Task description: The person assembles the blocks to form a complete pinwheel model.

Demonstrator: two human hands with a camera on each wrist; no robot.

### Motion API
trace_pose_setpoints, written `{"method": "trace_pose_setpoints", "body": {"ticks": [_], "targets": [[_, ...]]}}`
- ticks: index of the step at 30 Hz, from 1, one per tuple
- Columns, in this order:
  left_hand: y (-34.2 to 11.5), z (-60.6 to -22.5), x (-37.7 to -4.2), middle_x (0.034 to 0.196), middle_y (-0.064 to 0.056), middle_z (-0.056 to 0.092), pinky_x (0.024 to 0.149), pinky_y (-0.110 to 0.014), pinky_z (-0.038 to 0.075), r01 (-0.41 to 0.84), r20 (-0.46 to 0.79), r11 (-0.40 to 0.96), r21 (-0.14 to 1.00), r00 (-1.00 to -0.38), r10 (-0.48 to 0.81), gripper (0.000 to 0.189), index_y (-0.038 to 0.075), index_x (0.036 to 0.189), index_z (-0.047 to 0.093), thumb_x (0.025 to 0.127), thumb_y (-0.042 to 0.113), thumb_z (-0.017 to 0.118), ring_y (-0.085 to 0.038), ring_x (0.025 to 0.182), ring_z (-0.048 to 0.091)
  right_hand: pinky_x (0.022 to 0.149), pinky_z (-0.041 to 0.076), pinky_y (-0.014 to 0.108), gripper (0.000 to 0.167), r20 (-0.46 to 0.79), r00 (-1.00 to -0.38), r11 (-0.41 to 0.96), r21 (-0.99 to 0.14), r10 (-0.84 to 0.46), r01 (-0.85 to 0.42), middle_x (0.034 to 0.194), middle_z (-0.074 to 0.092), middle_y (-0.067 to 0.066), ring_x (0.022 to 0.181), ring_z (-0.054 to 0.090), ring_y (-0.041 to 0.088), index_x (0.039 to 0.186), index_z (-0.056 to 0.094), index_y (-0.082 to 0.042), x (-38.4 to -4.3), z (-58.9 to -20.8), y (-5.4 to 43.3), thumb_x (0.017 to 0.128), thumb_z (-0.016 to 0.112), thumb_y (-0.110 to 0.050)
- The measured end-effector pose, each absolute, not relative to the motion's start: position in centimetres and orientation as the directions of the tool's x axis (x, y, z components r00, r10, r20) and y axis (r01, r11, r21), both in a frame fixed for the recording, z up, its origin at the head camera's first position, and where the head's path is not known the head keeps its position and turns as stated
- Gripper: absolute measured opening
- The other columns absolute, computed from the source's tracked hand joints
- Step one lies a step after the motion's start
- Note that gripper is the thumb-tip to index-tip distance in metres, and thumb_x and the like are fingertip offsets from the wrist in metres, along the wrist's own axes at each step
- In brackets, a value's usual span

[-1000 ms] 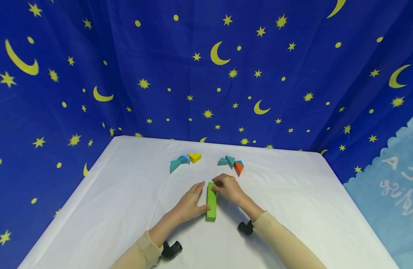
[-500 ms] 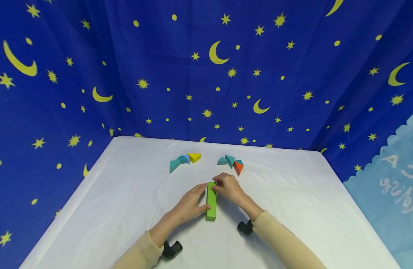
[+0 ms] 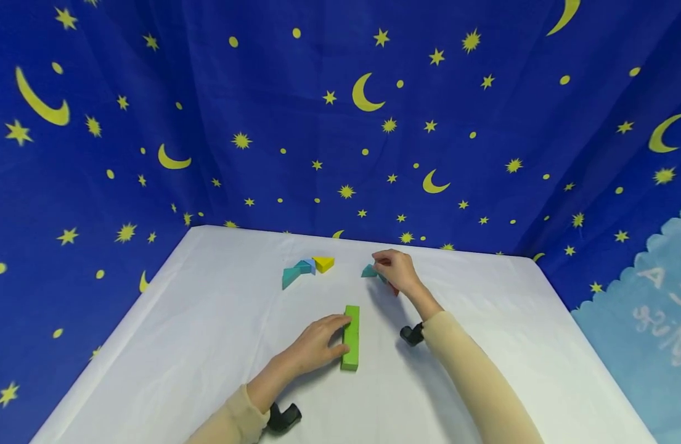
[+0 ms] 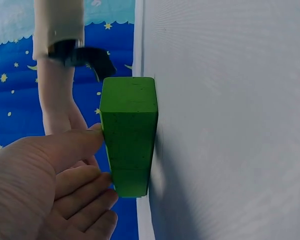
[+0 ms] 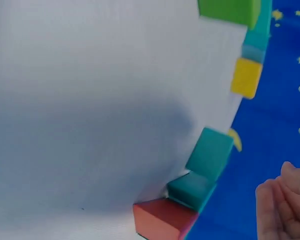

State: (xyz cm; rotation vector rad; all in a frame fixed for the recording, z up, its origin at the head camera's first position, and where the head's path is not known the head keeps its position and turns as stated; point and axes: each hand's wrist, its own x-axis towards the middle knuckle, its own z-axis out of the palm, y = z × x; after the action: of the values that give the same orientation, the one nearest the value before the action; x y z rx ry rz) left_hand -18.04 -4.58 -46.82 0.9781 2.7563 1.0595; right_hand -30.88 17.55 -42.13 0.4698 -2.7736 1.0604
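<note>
A long green block point(image 3: 351, 342) lies on the white table point(image 3: 218, 345) in the head view. Its near end faces the camera in the left wrist view point(image 4: 129, 100), where a faint line crosses its far part. My left hand point(image 3: 311, 350) touches the block's left side with thumb and fingertips, not wrapped around it. My right hand point(image 3: 400, 270) hovers above the right group of blocks: a teal block point(image 3: 368, 271), another teal one and a red-orange block point(image 5: 162, 217), partly hidden in the head view. The fingers bend loosely, and nothing shows between them.
At the back left, teal blocks point(image 3: 290, 277), a light blue one point(image 3: 309, 264) and a yellow block point(image 3: 323, 264) form a curved row. A blue curtain point(image 3: 296, 123) with moons and stars rises behind the table. Black wrist devices point(image 3: 285, 418) hang under both sleeves.
My right hand has let go of the green block's far end and moved forward and right, over the teal and orange blocks. My left hand stays beside the green block.
</note>
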Motion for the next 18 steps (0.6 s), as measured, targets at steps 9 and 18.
{"method": "trace_pose_setpoints", "body": {"ticks": [9, 18], "targets": [[-4.6, -46.6, -18.0, 0.135, -0.015, 0.049, 0.104, -0.042, 0.037, 0.533, 0.17, 0.577, 0.619, -0.808, 0.564, 0.054, -0.001, 0.135, 0.047, 0.089, 0.02, 0.067, -0.028, 0.126, 0.045, 0.081, 0.053, 0.034, 0.027, 0.173, -0.896, 0.73, -0.527, -0.409, -0.435, 0.105, 0.066, 0.016, 0.095, 0.063, 0.027, 0.111, 0.066, 0.006, -33.9, -42.9, 17.0, 0.084, 0.065, 0.003], [-4.6, -46.5, -18.0, 0.136, -0.013, 0.049, 0.105, -0.04, 0.035, 0.489, 0.123, 0.599, 0.634, -0.829, 0.546, 0.055, 0.001, 0.136, 0.048, 0.089, 0.022, 0.067, -0.027, 0.126, 0.044, 0.082, 0.052, 0.034, 0.027, 0.067, -0.879, 0.799, -0.39, -0.471, -0.458, 0.099, 0.068, 0.013, 0.092, 0.063, 0.024, 0.106, 0.069, 0.004, -34.8, -43.1, 16.8, 0.08, 0.068, 0.005]]}}
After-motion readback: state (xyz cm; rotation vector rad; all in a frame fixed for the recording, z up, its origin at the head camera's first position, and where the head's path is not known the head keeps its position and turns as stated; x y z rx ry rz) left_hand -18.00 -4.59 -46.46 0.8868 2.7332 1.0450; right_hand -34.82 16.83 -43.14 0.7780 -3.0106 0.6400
